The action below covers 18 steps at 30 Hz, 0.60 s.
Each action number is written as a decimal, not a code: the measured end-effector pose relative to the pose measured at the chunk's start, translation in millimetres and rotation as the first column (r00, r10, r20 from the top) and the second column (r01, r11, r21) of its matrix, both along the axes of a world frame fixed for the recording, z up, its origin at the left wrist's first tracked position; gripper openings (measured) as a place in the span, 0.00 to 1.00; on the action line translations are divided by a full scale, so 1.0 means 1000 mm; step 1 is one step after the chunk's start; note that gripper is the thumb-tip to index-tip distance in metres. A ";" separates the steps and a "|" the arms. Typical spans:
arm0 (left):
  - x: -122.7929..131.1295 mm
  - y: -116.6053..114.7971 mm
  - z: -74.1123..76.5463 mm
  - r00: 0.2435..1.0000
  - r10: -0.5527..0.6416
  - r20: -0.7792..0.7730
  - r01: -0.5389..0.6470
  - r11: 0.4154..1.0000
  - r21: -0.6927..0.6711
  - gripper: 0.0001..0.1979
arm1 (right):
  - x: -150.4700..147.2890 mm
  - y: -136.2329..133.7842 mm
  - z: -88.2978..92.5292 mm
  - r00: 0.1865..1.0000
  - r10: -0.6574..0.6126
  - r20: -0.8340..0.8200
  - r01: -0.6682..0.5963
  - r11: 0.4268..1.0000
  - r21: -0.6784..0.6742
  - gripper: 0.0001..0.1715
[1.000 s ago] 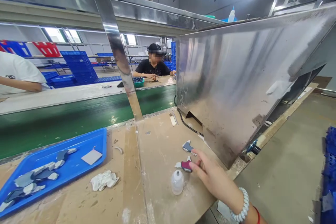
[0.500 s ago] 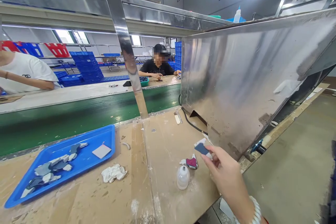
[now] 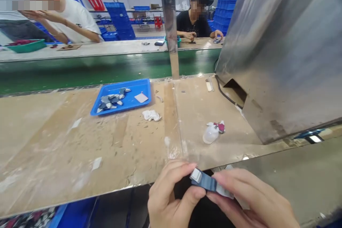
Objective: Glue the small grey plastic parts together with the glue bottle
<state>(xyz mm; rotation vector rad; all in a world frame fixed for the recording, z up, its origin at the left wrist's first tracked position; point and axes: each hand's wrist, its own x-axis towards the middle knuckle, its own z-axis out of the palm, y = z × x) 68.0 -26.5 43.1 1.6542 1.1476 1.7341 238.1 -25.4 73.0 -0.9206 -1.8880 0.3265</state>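
Observation:
Both my hands are low in the picture, in front of the near table edge. My left hand [image 3: 171,197] and my right hand [image 3: 251,201] pinch the two ends of a small dark-blue piece with white tabs [image 3: 207,183]. On the table beyond them lie a small white squeeze bottle [image 3: 210,134] and a magenta-and-white piece [image 3: 219,127] right beside it.
A blue tray [image 3: 139,91] with several grey and blue pieces lies mid-table, a crumpled white cloth [image 3: 151,115] next to it. A large metal housing [image 3: 280,53] fills the right. A green conveyor belt [image 3: 93,69] runs behind; two people work at its far side.
My right hand picked the blue piece off the table and drew it back past the table edge. My left hand came in and took its other end. The camera tilted down.

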 end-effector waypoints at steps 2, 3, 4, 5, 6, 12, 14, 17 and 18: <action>-0.004 0.000 -0.002 1.000 0.002 0.010 -0.002 1.000 0.025 0.14 | 0.000 0.004 -0.007 0.995 0.033 -0.090 -0.042 0.995 -0.093 0.16; -0.006 0.000 -0.004 1.000 -0.003 0.003 0.003 0.999 0.033 0.14 | -0.001 0.005 -0.011 0.990 0.062 -0.129 -0.078 0.989 -0.124 0.15; -0.007 0.000 -0.005 1.000 -0.011 -0.007 0.012 0.999 0.049 0.14 | -0.003 0.006 -0.014 0.983 0.090 -0.159 -0.113 0.983 -0.143 0.15; -0.008 0.000 -0.006 1.000 -0.019 -0.023 0.021 0.998 0.067 0.14 | -0.004 0.006 -0.016 0.977 0.111 -0.180 -0.138 0.980 -0.146 0.15; -0.008 -0.001 -0.008 0.999 -0.019 -0.042 0.022 0.996 0.089 0.14 | -0.005 0.006 -0.019 0.974 0.128 -0.189 -0.157 0.977 -0.144 0.16; -0.004 -0.010 -0.015 0.992 0.103 -0.072 -0.093 0.987 0.131 0.13 | -0.006 0.001 -0.022 0.966 0.186 -0.181 -0.222 0.954 -0.203 0.27; -0.003 -0.011 -0.017 0.993 0.097 -0.071 -0.088 0.989 0.122 0.11 | -0.006 0.002 -0.021 0.959 0.212 -0.186 -0.248 0.949 -0.195 0.29; -0.005 -0.011 -0.020 0.994 0.084 -0.075 -0.073 0.988 0.138 0.09 | -0.006 0.006 -0.018 0.952 0.240 -0.189 -0.271 0.948 -0.164 0.29; -0.006 -0.010 -0.021 0.994 0.076 -0.079 -0.064 0.988 0.142 0.09 | -0.006 0.008 -0.017 0.951 0.245 -0.191 -0.274 0.950 -0.149 0.27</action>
